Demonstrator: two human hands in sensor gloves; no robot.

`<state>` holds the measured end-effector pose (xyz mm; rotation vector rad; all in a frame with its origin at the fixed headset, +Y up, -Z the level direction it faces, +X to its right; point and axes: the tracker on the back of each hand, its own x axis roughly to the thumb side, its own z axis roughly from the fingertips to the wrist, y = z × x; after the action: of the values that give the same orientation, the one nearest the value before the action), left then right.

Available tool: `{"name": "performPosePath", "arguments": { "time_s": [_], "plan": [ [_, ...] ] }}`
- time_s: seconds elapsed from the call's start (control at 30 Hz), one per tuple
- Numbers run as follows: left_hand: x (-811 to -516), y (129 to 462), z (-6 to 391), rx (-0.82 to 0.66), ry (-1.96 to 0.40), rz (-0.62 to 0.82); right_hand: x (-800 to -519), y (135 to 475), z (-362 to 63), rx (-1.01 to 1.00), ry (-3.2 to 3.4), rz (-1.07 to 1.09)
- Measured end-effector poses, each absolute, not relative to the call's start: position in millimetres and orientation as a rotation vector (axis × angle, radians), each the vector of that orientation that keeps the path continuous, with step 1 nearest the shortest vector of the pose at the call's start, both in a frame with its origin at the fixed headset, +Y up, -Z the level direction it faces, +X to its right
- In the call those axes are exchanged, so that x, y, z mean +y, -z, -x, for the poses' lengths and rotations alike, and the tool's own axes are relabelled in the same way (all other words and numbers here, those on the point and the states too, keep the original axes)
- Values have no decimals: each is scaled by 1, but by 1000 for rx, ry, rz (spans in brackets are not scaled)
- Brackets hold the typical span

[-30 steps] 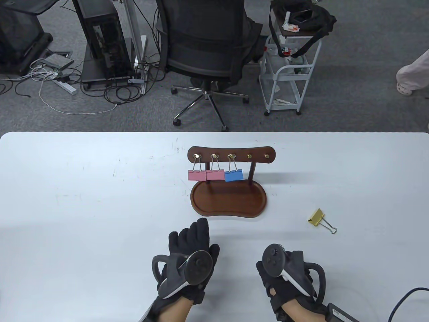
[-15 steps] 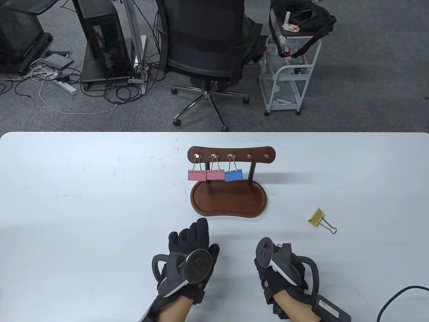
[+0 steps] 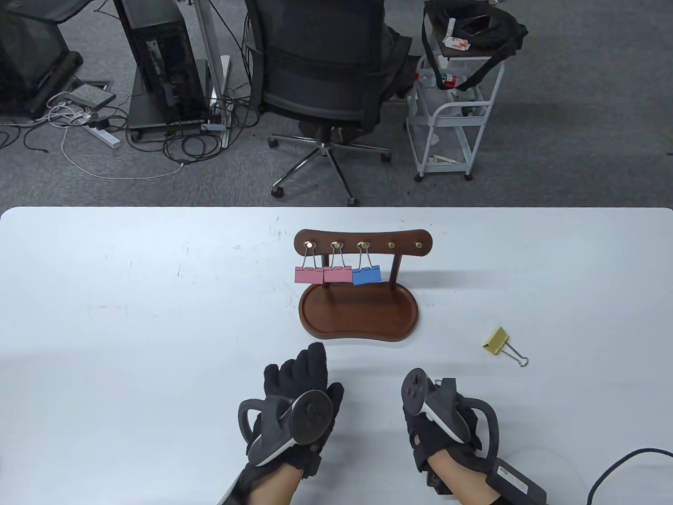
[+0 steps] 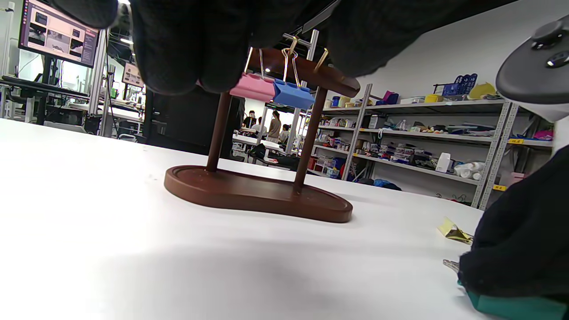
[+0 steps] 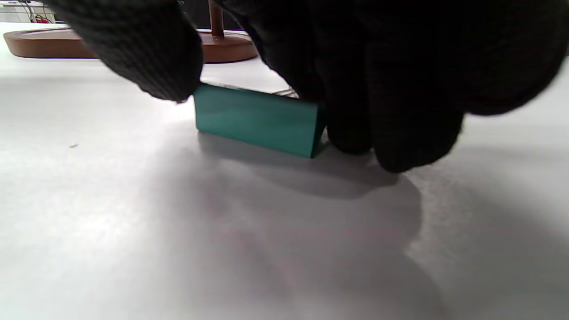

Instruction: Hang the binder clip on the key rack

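Observation:
The wooden key rack (image 3: 363, 241) stands mid-table on its tray base (image 3: 357, 318). Two pink clips (image 3: 308, 275) and a blue clip (image 3: 366, 275) hang from its three left hooks; the two right hooks (image 3: 391, 244) are bare. My right hand (image 3: 439, 428) rests on the table in front of the rack. In the right wrist view its thumb (image 5: 146, 58) and fingers (image 5: 391, 111) pinch a green binder clip (image 5: 258, 118) that sits on the table. My left hand (image 3: 302, 368) lies flat and empty on the table. The rack also shows in the left wrist view (image 4: 258, 195).
A yellow binder clip (image 3: 496, 340) lies on the table right of the rack, and shows in the left wrist view (image 4: 451, 230). A cable (image 3: 625, 463) trails from my right wrist. An office chair (image 3: 320, 79) and a cart (image 3: 452, 105) stand beyond the table's far edge.
My right hand has shifted slightly left and rolled, so its tracker tilts further over. The left hand, rack and clips have not moved.

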<state>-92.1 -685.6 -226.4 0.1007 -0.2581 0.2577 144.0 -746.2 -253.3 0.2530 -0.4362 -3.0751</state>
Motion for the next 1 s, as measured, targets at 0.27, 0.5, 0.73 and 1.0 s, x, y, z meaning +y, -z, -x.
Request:
{"name": "performPosePath", "arguments": {
  "time_s": [0.27,0.5,0.73,1.0],
  "plan": [
    [-686,227,92,-259,-262,-100,-745,251,-148,-455,3113,-260],
    [-687,228,92,-257,-263,-99,-743,246,-154,-442,3166,-221],
    [-688,228,90,-266,-255,-93,-735,237,-162,-301,3230,-121],
    [-688,227,90,-267,-252,-93,-717,230,-173,-86,3313,-43]
  ]
}}
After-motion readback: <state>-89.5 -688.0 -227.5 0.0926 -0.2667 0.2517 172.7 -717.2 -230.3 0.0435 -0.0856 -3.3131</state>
